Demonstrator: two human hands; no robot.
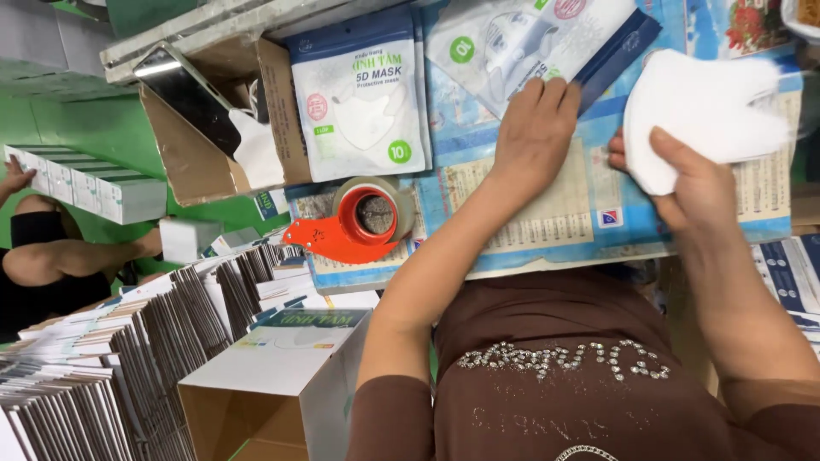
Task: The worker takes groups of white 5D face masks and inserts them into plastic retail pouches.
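White face masks (pixel 705 107), a thick stack of them, sit in the right hand (pixel 692 183), which is closed around the stack's lower edge with the thumb lying across the front; the stack is held just above the right end of the desk (pixel 547 213), whose top is covered with blue and cream printed paper. The left hand (pixel 534 128) lies flat and open, fingers pressing on a blue-edged mask pouch (pixel 547 43) at the far side of the desk. Just left of that pouch lies a second pouch (pixel 363 102), white with a blue top and a green round mark. Near it, toward the person, rests an orange tape dispenser (pixel 359 226) with a roll of brown tape. A brown cardboard box (pixel 213 145) stands at the left end of the desk, a dark phone (pixel 188 94) leaning on it. Below, flat folded cartons (pixel 128 358) stand in rows, beside an open box (pixel 273 376). Another person's arm (pixel 51 256) shows at far left.
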